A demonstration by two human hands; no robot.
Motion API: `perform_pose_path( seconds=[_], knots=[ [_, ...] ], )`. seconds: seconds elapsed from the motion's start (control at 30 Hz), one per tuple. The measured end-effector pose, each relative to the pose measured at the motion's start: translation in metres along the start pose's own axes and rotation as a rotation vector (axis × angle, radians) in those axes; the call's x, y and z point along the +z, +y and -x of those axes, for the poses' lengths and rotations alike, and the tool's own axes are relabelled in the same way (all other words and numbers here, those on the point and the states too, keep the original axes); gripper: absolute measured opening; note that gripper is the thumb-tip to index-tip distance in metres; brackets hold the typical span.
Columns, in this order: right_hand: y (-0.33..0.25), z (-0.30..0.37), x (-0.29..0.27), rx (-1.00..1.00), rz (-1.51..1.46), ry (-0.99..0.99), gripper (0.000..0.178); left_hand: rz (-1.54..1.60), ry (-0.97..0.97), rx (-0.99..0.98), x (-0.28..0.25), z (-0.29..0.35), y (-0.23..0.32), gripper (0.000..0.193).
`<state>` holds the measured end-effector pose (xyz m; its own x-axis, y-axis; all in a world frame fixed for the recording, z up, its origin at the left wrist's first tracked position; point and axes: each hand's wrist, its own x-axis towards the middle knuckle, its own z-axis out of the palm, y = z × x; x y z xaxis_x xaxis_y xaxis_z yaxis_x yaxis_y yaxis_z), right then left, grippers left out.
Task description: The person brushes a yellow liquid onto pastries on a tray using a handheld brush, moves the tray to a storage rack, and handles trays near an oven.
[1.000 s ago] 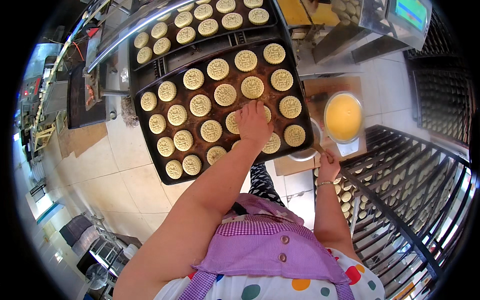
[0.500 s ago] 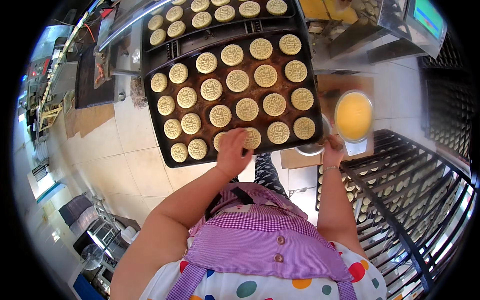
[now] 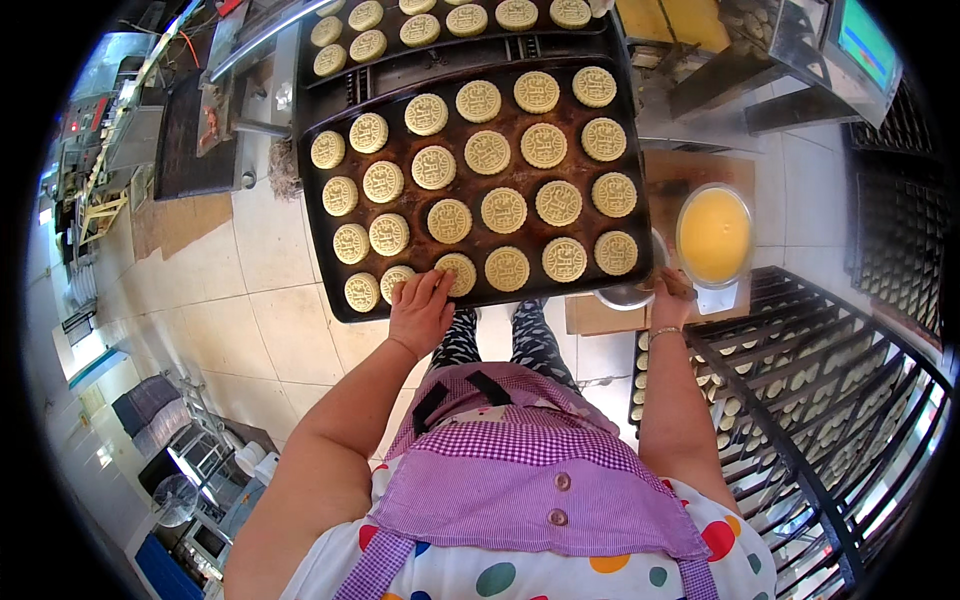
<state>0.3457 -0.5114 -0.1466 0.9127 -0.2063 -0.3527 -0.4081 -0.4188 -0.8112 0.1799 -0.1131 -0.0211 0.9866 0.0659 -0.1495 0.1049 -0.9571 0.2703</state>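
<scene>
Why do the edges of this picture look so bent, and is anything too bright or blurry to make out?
Head view: the fisheye lens bows the baking tray and rack toward a black rim; the left hand and pastries are sharp; daylight washes out the lower right rack, and the floor at far left is smeared.

One dark baking tray (image 3: 318, 215) lies in front, carrying twenty-one round stamped pastries (image 3: 504, 210) in four rows: five, five, five, and six along the near edge. A second tray (image 3: 470, 48) behind it shows eight more of those pastries (image 3: 420, 29). One bowl of yellow egg wash (image 3: 713, 234) stands at the right. Two hands show: the left hand (image 3: 420, 312) and the right hand (image 3: 668, 298).
</scene>
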Motion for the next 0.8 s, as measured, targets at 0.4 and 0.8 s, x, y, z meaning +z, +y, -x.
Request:
perform_pose_path(
  seconds=[0.4,0.8],
  knots=[
    [0.000,-0.017,-0.018,-0.179,0.213,-0.009,0.027,0.733,-0.257,-0.257,0.023,0.060,0.041,0.039],
    [0.007,-0.121,-0.133,-0.046,0.565,0.481,0.030,1.727,0.246,-1.442,0.031,0.016,0.040,0.030]
  ],
)
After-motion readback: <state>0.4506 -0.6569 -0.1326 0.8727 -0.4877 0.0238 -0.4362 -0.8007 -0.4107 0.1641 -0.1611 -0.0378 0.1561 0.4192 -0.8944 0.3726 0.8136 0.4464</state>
